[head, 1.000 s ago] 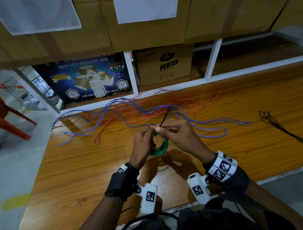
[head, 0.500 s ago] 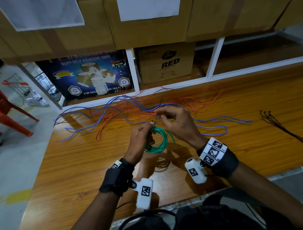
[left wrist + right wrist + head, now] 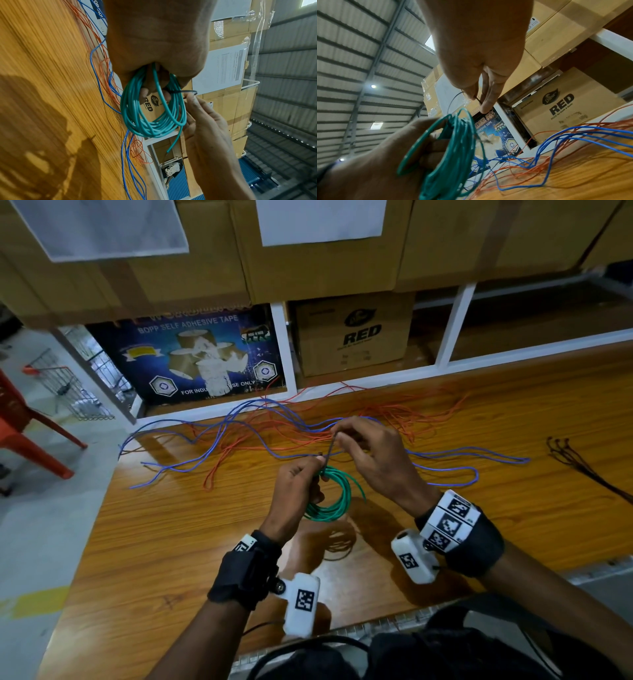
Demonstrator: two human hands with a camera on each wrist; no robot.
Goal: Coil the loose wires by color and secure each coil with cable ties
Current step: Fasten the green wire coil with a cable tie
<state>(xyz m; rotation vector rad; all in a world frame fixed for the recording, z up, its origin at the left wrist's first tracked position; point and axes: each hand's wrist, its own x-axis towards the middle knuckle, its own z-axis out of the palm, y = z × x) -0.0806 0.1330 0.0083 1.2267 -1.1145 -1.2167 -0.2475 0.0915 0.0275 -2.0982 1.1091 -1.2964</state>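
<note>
Left hand (image 3: 297,484) grips the green coil (image 3: 330,496) above the near counter (image 3: 144,542); right hand (image 3: 371,455) pinches the black tie (image 3: 329,448); best pull straight, keep loops bunched; red and blue wires lie far.

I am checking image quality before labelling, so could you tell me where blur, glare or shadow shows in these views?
Head view: sharp centre, a glossy sheen and hand shadows on the table, edges bowed by the wide lens. Left wrist view: wood grain streaked with motion blur, green coil crisp. Right wrist view: the coil's near loops are soft, and the right hand is bright against a dim roof.
</note>
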